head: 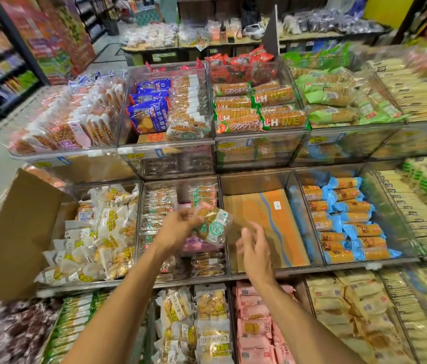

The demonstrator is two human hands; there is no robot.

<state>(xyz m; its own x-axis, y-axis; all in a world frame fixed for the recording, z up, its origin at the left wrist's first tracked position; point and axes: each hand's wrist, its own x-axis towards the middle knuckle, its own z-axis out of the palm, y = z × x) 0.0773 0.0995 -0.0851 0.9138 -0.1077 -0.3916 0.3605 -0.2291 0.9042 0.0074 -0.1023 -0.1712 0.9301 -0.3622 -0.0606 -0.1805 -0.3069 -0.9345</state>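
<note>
Broadly, a tiered snack display (257, 158) of clear, hard plastic bins fills the view. Its far right end is smeared by blur and its bottom tier is cut off by the frame edge. Price tags on the bin fronts are too small to read.

At the left a brown cardboard box (10, 232), matte and flat-sided, stands against the middle tier and hides that end of the display.

In the middle tier one bin (257, 179) holds only a flat cardboard sheet (264, 224) with orange bands and a blue stripe, lying on its floor. Right of it, long biscuit rolls in glossy blue wrappers (351, 219) lie stacked. Left of it, a bin of small crinkly clear-wrapped packs (159, 206) is partly covered by a forearm.

Both bare arms rise from the bottom edge. The left hand (178, 227) hovers over that bin, its fingers curled round the left end of the snack packet (215, 225). The packet hangs in the air above the divider between the two bins. The right hand (255, 250) is just beside the packet's right end, fingers apart and loosely bent, holding nothing. Whether a fingertip touches the wrapper cannot be told through the blur.

The packet is a rumpled clear film pouch with a round green and white label over golden-brown pieces, its print unreadable.
</note>
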